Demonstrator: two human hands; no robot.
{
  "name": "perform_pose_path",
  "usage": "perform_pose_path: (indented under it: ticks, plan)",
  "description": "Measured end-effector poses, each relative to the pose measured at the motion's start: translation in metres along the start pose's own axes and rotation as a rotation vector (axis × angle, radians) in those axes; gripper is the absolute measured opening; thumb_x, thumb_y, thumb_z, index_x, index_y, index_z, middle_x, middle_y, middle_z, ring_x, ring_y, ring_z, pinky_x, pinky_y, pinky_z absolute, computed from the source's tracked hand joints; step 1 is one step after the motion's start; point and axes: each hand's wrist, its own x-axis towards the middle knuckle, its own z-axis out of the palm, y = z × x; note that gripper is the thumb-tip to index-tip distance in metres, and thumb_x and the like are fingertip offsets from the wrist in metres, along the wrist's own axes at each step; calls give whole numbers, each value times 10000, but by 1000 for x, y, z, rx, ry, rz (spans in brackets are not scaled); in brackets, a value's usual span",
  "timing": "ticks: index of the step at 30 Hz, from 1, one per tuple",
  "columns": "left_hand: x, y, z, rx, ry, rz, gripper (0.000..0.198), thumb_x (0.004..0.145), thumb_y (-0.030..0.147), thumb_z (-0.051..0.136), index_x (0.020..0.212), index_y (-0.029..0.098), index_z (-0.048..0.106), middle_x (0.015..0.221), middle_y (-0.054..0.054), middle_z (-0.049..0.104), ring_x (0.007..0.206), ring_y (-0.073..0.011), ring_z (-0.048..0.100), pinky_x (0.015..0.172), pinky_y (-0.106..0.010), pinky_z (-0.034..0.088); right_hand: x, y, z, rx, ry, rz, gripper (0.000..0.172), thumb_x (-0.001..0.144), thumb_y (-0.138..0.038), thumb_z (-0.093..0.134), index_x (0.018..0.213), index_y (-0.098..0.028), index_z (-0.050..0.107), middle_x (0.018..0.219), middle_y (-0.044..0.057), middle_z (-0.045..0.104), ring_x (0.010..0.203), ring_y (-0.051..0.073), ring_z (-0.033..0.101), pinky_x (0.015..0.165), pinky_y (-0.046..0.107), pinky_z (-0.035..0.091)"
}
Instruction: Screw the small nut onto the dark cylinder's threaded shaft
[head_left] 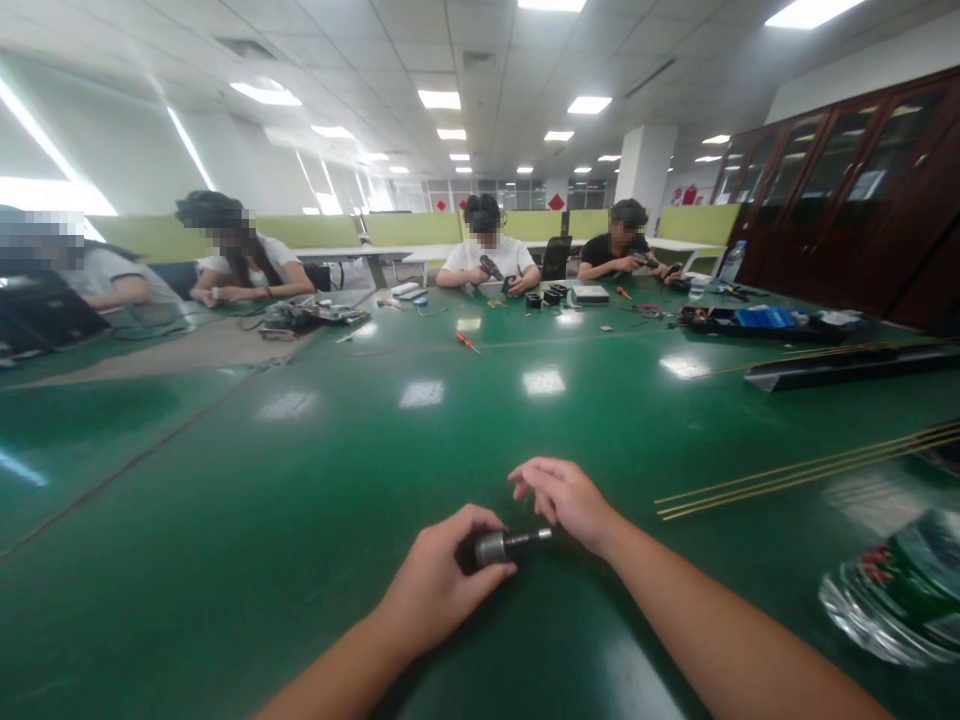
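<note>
Low in the middle of the head view, my left hand [442,570] is closed around a dark cylindrical tool [492,548] lying level just over the green table [360,440]. The tool has a silver-grey collar, a narrower black ridged neck and a short bright tip pointing right. Its rear end is hidden in my palm, and its exact kind cannot be made out. Just beyond the tip hovers my right hand [564,498], its fingers loosely bent and apart, with nothing visible in them. It does not appear to touch the tool.
Several thin brass-coloured rods [780,475] lie to the right, near a large clear bottle [892,590]. Farther off are a black channel [832,365], a red screwdriver [466,341] and a tray of parts [765,320]. Several people sit across the table, two holding drill-like tools.
</note>
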Motion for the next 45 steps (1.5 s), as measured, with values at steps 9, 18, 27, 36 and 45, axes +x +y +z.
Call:
perform_pose_path:
  ticks: [9,18,27,36,45]
  plan:
    - [8,-1,-4,-82,124,-68,174,775,238,740,939,233,680,886,25,714,832,-170,659,764,-263,467,-23,-8,9,-267,-204,-208,400,718,-196,696,1104,-200,592,924,0,628,525,61,438,497,199,332]
    - [6,-1,-2,-58,109,-64,196,759,221,751,943,232,684,881,29,719,819,-168,666,752,-257,463,-27,-10,12,-658,-116,-368,278,685,-65,615,922,-208,592,783,-31,604,566,97,484,533,207,365]
    - [7,2,-3,-67,108,-62,190,759,244,736,943,223,695,885,7,735,824,-186,677,760,-275,480,-25,-10,12,-690,-121,-456,207,717,-83,643,886,-201,658,819,4,649,713,148,585,646,245,422]
    - [7,2,-3,-61,101,-61,186,760,225,739,940,225,696,895,9,737,840,-184,680,776,-277,483,-23,-10,11,-687,-131,-419,62,759,-158,676,806,-194,694,734,7,645,665,153,586,626,258,413]
    - [7,-1,-2,-50,93,-61,190,766,217,738,949,228,691,899,13,730,846,-181,674,774,-273,480,-24,-12,12,-684,-139,-426,28,760,-173,678,783,-185,688,707,3,642,642,147,571,615,251,399]
